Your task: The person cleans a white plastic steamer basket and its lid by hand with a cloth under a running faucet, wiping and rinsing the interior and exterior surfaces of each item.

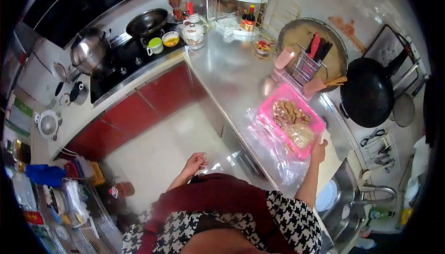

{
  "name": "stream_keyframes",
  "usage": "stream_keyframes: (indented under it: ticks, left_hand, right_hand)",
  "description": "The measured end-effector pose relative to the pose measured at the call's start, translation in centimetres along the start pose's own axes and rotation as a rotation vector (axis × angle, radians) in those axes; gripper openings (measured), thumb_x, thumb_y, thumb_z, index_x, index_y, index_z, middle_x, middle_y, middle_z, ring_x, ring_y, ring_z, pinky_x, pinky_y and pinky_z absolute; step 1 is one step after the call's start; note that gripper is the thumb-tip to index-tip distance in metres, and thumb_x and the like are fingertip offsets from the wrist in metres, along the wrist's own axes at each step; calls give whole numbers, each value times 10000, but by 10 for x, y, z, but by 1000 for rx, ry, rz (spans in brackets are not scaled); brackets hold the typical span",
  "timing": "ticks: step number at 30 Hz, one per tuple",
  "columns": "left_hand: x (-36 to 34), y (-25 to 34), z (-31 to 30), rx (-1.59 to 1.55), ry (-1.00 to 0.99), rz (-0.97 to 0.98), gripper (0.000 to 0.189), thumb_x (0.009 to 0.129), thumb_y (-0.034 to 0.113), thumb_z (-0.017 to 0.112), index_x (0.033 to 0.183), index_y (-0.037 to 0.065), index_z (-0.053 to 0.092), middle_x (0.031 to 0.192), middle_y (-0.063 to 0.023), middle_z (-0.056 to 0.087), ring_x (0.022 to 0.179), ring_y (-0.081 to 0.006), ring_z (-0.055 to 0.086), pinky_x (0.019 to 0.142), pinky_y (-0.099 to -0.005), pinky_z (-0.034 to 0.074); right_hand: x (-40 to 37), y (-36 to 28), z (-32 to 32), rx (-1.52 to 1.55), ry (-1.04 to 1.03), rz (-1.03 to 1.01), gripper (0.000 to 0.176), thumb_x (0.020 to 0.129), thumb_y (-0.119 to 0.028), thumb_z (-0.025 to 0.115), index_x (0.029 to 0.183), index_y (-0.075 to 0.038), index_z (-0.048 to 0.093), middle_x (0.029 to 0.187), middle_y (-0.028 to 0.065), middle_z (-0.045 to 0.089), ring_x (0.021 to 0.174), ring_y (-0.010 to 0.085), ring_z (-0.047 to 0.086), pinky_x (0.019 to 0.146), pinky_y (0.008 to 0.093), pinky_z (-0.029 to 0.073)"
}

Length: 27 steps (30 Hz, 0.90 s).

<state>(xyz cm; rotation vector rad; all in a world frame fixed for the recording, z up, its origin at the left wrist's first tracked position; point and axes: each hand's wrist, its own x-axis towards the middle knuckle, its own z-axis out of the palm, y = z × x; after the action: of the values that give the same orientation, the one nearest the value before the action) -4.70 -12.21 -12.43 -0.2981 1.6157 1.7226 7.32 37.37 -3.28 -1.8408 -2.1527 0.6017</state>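
A pink plastic basket (264,111) stands tilted in view on the steel counter. In it lie ginger pieces, garlic (279,110) and a knotted clear bag (300,135) with pale brown contents. My right hand (319,152) grips the basket's near right corner; part of its fingers is hidden by the rim. Crumpled clear plastic (273,149) spreads beside the basket along the counter's front edge. Over the floor, in front of the maroon apron (204,193), hovers my left hand (195,163), its fingers loosely bent and apart, with nothing visible in them.
To the right lies a sink (345,198) with a blue-white colander (326,195). Behind the basket stands a knife rack (303,66). A wok (147,23) and a steel pot (88,52) sit on the stove. An oil bottle (124,189) is on the floor.
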Motion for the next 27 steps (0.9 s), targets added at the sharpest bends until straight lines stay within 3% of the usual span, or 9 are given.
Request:
stream_keyframes:
  ticks: [3,5,10,15,18,20,23,25,27]
  left_hand:
    - [13,30,-33,45,-39,72,377,883,208,560,1193,33,435,1005,-61,558,876,-161,594,681,-276,469]
    - [22,52,-51,102,-48,65,416,892,233,554,1226,30,413,1066,-83,553,933,-192,580,765,-319,473]
    - [70,94,-50,123,-108,95,371,888,212,552,1204,55,436,991,-55,566,888,-151,590,712,-282,456]
    - [134,137,-4,148,-253,198,393,880,216,567,1214,59,433,982,-46,569,904,-149,579,715,-274,449]
    - [152,172,18,233,-205,196,389,880,226,567,1210,58,444,1005,-52,571,916,-157,584,730,-295,459]
    - [185,190,25,364,-239,411,379,884,223,558,1212,66,449,987,-50,567,886,-134,572,725,-283,454]
    - [256,216,19,547,-231,530,370,879,230,566,1196,67,466,967,-44,555,862,-107,536,732,-271,445]
    - [275,255,33,663,-181,400,358,868,234,582,1160,53,483,968,-38,537,859,-102,501,741,-268,439]
    - [308,290,52,717,-161,662,409,833,256,625,1158,48,488,972,-42,531,855,-127,500,759,-279,440]
  right_hand:
    - [-19,-5,-4,-38,155,57,770,805,-657,403,1292,-61,410,1146,188,574,1061,361,541,879,461,416]
    - [-29,-4,0,28,349,-69,696,819,-616,431,1235,-60,469,1189,187,549,1089,339,530,878,447,419]
    - [-42,-36,10,-12,450,-265,564,838,-489,512,1164,-30,525,1166,179,553,1054,343,531,877,438,419]
    - [-61,-113,19,359,420,-637,375,879,-308,519,1073,10,557,1025,203,580,945,332,549,829,421,418]
    - [-43,-136,45,469,334,-618,336,882,-263,526,1068,15,554,994,196,578,919,318,542,812,412,420]
    - [-40,-151,54,457,345,-635,319,886,-250,522,1063,14,554,992,191,577,910,311,540,806,408,421]
    - [-46,-182,55,470,271,-588,277,887,-211,522,1058,4,563,1006,167,579,943,286,528,845,376,402]
    - [-55,-191,49,466,178,-538,253,885,-185,527,1057,-5,572,1021,149,582,986,269,519,890,350,382]
    - [-56,-202,50,646,148,-557,245,890,-166,524,1068,-5,568,1007,141,589,980,251,527,887,342,386]
